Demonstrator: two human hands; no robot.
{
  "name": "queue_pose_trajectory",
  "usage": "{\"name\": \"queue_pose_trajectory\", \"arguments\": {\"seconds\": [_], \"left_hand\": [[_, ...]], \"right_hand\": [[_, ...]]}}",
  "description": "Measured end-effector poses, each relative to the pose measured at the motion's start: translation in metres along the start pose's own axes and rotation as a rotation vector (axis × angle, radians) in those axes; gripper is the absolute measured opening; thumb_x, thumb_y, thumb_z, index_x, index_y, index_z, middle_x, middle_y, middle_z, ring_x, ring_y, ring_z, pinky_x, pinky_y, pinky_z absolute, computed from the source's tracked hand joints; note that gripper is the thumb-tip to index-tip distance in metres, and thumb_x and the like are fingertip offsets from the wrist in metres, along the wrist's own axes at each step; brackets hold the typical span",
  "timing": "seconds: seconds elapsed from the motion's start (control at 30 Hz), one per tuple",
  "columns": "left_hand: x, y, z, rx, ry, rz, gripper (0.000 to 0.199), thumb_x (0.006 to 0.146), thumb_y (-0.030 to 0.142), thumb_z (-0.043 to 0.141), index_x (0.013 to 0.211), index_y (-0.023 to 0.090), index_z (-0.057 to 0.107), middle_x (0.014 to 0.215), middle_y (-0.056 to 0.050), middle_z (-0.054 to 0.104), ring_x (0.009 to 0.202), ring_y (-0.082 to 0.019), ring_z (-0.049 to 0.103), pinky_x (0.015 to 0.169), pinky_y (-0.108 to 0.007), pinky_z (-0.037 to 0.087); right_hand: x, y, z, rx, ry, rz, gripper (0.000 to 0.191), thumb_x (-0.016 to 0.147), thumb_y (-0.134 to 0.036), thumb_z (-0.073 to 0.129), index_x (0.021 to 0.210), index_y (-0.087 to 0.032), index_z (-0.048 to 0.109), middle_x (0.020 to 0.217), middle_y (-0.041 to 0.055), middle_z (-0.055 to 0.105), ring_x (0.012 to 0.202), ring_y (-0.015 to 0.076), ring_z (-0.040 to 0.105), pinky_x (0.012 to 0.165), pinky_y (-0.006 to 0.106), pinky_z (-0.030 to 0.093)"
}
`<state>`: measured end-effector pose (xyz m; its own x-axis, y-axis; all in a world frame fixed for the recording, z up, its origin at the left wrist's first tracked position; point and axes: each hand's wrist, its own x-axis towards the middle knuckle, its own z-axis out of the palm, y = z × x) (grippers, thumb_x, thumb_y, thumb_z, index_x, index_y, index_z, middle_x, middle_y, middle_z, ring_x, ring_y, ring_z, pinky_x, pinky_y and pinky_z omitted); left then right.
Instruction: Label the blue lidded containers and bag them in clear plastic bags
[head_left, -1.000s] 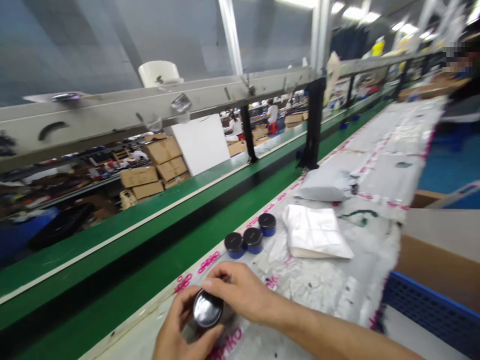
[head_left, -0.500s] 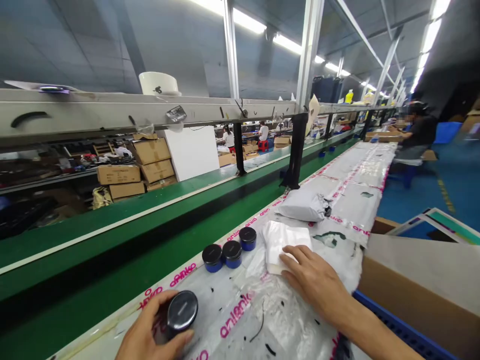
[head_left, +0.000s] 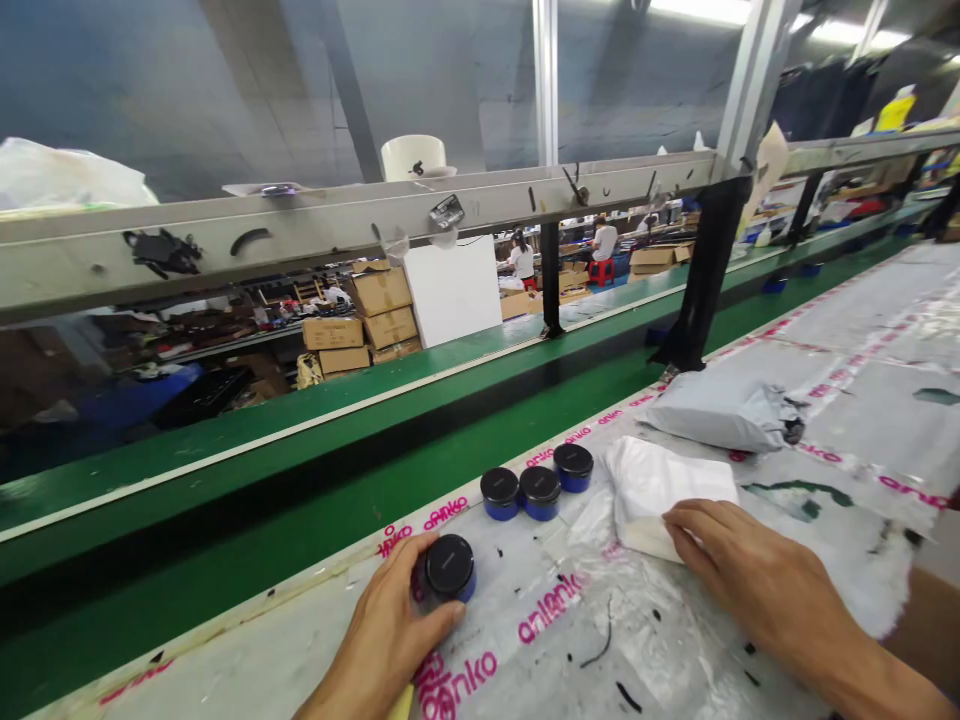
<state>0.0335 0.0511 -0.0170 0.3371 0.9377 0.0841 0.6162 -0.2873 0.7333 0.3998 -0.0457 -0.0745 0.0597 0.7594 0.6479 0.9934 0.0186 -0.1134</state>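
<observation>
My left hand (head_left: 391,625) curls round a small round jar (head_left: 450,566) with a black lid and blue base. Its thumb and fingers touch the jar's sides, and the jar looks upright at the table surface. Three more such jars stand in a group farther up: a left one (head_left: 500,492), a middle one (head_left: 539,492) and a right one (head_left: 574,467). To the right, a stack of thin white plastic bags (head_left: 652,485) lies flat. My right hand (head_left: 757,570) pinches the near right edge of the bags, with the fingertips partly hidden.
Printed plastic film (head_left: 540,620) covers the table, with black scraps on it. A grey-white parcel bag (head_left: 716,410) lies beyond the bags. Along the far edge runs a green conveyor (head_left: 360,455), under a metal rail (head_left: 315,225) on posts. People sit in the background.
The view has swung left, so things sit farther right. The jar in my left hand has gone from tilted to upright. My right fingers have slid to the bags' near edge and closed.
</observation>
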Motion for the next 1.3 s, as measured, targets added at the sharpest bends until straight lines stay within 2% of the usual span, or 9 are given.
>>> {"name": "queue_pose_trajectory", "arguments": {"seconds": [0.2,0.4,0.57,0.7,0.83,0.9,1.0,1.13,1.3], "left_hand": [[0.003,-0.006,-0.001,0.042,0.04,0.002,0.049,0.066,0.029,0.073,0.115,0.023,0.066,0.116,-0.009,0.072,0.108,-0.035,0.065,0.096,-0.047,0.048],[0.008,-0.018,-0.008,0.087,0.008,-0.032,0.05,0.066,0.041,0.072,0.112,0.024,0.067,0.113,-0.008,0.074,0.102,-0.037,0.068,0.091,-0.045,0.051],[0.005,-0.034,-0.001,0.115,0.099,-0.004,0.061,0.07,0.046,0.067,0.127,0.024,0.061,0.127,-0.01,0.068,0.115,-0.039,0.063,0.101,-0.053,0.046],[0.003,-0.038,-0.003,0.278,0.182,0.153,0.071,0.071,0.052,0.069,0.137,0.026,0.057,0.144,-0.009,0.057,0.13,-0.04,0.053,0.111,-0.055,0.039],[-0.006,-0.012,-0.005,0.357,0.202,0.474,0.06,0.074,0.051,0.072,0.131,0.034,0.063,0.144,-0.003,0.058,0.132,-0.037,0.051,0.12,-0.056,0.025],[-0.013,0.014,0.001,0.276,0.217,0.559,0.04,0.077,0.048,0.071,0.115,0.034,0.072,0.132,-0.004,0.067,0.124,-0.035,0.058,0.116,-0.052,0.032],[-0.02,0.058,0.016,0.036,0.089,0.427,0.022,0.079,0.043,0.07,0.096,0.03,0.076,0.114,-0.008,0.073,0.108,-0.032,0.064,0.096,-0.042,0.05],[-0.018,0.102,0.039,-0.375,-0.164,0.269,0.026,0.069,0.027,0.078,0.094,0.027,0.073,0.096,-0.005,0.073,0.09,-0.026,0.065,0.083,-0.035,0.052],[-0.013,0.106,0.051,-0.683,-0.256,0.1,0.023,0.067,0.025,0.079,0.084,0.02,0.064,0.081,-0.003,0.069,0.078,-0.019,0.061,0.073,-0.029,0.047]], "right_hand": [[0.019,0.005,-0.023,0.358,-0.211,0.388,0.038,0.088,-0.058,0.053,0.082,-0.026,0.073,0.087,0.0067,0.075,0.074,0.0285,0.068,0.064,0.036,0.05],[0.032,0.007,-0.037,0.533,-0.285,0.502,0.038,0.089,-0.052,0.054,0.088,-0.023,0.078,0.091,0.0065,0.077,0.084,0.0289,0.068,0.076,0.036,0.05],[0.033,0.013,-0.031,0.611,-0.264,0.597,0.032,0.085,-0.047,0.061,0.081,-0.019,0.076,0.078,0.005,0.073,0.073,0.0237,0.064,0.069,0.032,0.047],[0.036,0.012,-0.034,0.714,-0.214,0.622,0.032,0.08,-0.049,0.069,0.078,-0.017,0.074,0.075,0.0046,0.07,0.069,0.0207,0.06,0.064,0.03,0.047],[0.037,0.005,-0.042,0.884,-0.151,0.688,0.04,0.076,-0.057,0.073,0.08,-0.017,0.07,0.073,0.0033,0.065,0.064,0.0182,0.056,0.061,0.029,0.046],[0.038,-0.002,-0.045,1.018,-0.131,0.717,0.04,0.077,-0.057,0.074,0.081,-0.017,0.067,0.073,0.0028,0.063,0.063,0.0168,0.055,0.06,0.028,0.045],[0.04,-0.022,-0.048,1.211,-0.142,0.751,0.038,0.079,-0.054,0.076,0.081,-0.018,0.063,0.072,0.0013,0.062,0.062,0.0153,0.054,0.059,0.027,0.044],[0.043,-0.067,-0.049,1.409,-0.256,0.692,0.033,0.079,-0.047,0.08,0.08,-0.02,0.062,0.069,-0.0013,0.061,0.062,0.0146,0.053,0.061,0.026,0.043],[0.039,-0.113,-0.042,1.628,-0.481,0.624,0.032,0.08,-0.045,0.08,0.074,-0.02,0.061,0.068,-0.0011,0.061,0.066,0.0155,0.053,0.06,0.025,0.04]]}}
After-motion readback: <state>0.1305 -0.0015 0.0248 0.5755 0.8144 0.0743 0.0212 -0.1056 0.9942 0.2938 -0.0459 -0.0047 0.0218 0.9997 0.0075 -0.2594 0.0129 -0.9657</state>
